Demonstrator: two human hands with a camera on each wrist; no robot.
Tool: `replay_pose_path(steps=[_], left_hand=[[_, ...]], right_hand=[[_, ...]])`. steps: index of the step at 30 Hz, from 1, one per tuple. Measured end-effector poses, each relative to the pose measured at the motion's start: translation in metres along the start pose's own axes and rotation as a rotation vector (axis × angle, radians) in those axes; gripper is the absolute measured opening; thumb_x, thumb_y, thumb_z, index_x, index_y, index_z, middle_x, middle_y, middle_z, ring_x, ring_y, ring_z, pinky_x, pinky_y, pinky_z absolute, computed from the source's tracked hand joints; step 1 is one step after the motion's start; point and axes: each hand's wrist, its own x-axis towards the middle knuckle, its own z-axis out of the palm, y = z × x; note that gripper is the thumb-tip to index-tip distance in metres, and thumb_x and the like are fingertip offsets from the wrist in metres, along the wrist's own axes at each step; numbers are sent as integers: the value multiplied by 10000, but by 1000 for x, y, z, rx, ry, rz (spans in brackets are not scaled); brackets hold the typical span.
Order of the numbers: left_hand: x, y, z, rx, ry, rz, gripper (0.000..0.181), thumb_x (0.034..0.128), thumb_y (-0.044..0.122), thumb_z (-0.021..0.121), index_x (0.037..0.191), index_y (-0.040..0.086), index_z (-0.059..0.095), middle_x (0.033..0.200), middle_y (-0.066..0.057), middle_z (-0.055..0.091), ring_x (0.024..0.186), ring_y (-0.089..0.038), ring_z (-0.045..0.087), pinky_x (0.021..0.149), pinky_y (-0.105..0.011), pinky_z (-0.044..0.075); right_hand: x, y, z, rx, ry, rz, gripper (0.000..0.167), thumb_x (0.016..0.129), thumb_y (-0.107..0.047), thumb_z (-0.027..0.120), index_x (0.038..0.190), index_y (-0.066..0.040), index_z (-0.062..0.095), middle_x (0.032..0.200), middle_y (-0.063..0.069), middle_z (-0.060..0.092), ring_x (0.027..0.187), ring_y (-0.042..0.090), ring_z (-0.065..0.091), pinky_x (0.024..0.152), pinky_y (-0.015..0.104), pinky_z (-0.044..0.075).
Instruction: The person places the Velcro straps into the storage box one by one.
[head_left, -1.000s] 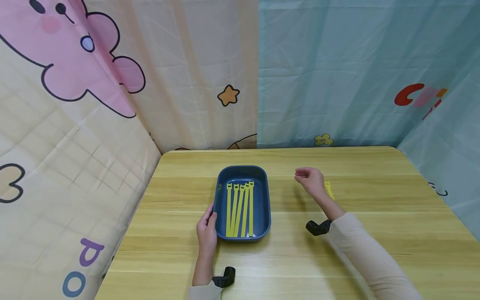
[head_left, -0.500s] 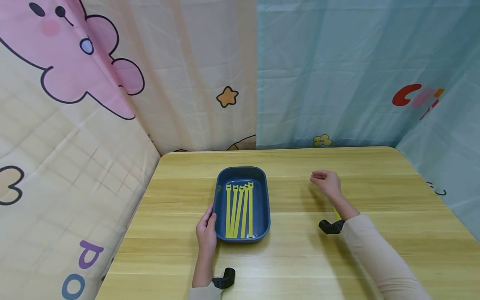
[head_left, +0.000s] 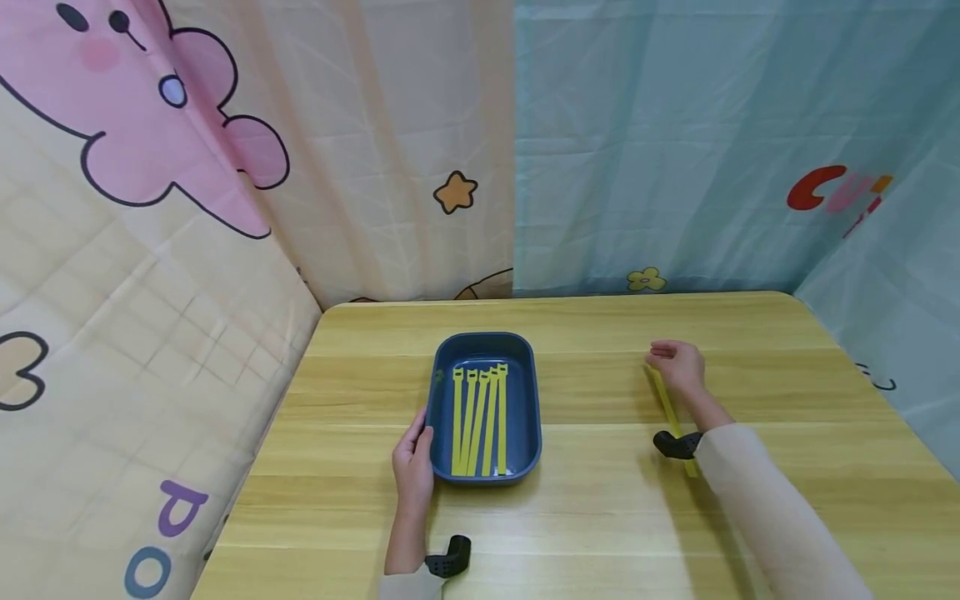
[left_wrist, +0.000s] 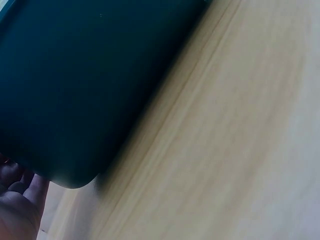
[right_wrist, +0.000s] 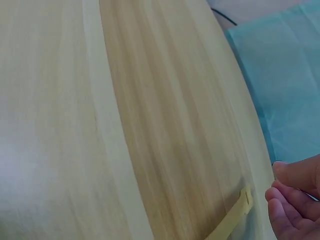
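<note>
A dark blue tray [head_left: 442,400], its long sides running away from me, holds several yellow hook-and-loop cable ties [head_left: 468,425] side by side. My left hand [head_left: 414,462] grips the tray's left side; in the left wrist view the tray's wall [left_wrist: 90,90] hides part of the fingers. One more yellow cable tie [head_left: 666,402] lies on the table to the right, partly covered by my right wrist camera. My right hand [head_left: 678,367] hovers at its far, slotted end. In the right wrist view the bent fingers [right_wrist: 287,212] and thumb hold nothing, apart from the tie [right_wrist: 232,217].
The wood-grain table [head_left: 585,533] extends around both hands. Its far edge meets a printed curtain [head_left: 630,150], and more curtain hangs along both sides. A black camera mount [head_left: 450,557] sits on my left wrist.
My right hand has moved to the right, over to the single cable tie, more of which now shows. My left hand and the tray have stayed in place.
</note>
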Motion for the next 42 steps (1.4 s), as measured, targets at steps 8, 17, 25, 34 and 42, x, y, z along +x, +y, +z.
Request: replay_pose_path(steps=[8,17,25,34,42], left_hand=[[-1,1,2,-3,-2,4,374,952,50,444,1306,-71,454,1357,-183,430,1280,-235,349,1007,-281,331],[1,1,1,-14,2,8,372,953,59,453,1300,-73,459,1349,-186,438,1276,-236,354,1002,-260,333],[0,1,0,-17,-4,3,376,955,55,448,1309,-72,449,1357,-176,432,1281,-224,347,1010,-270,324],[-1,0,1,-14,3,0,377,951,50,446,1307,-72,452,1354,-171,439,1275,-227,358,998,-262,338],[-1,1,1,-16,10,-10,377,952,58,446,1311,-56,457,1359,-160,437,1273,-208,364,1003,-280,333]], right_hand=[[5,8,-7,-166,-108,-45,425,846,-1,603,1211,176,475,1183,330,507,1073,442,496,886,503,434],[10,8,-9,-278,-196,-91,426,808,17,629,1161,209,484,1128,349,524,1035,451,497,880,513,428],[11,11,-9,-284,-196,-84,390,791,24,642,1118,195,516,1074,327,545,974,429,508,840,498,444],[10,15,-7,-245,-148,-86,324,786,20,651,1067,161,570,1005,288,577,893,372,521,748,427,468],[9,18,-9,-214,-111,-49,256,782,-22,688,989,119,634,880,207,595,792,276,499,589,260,414]])
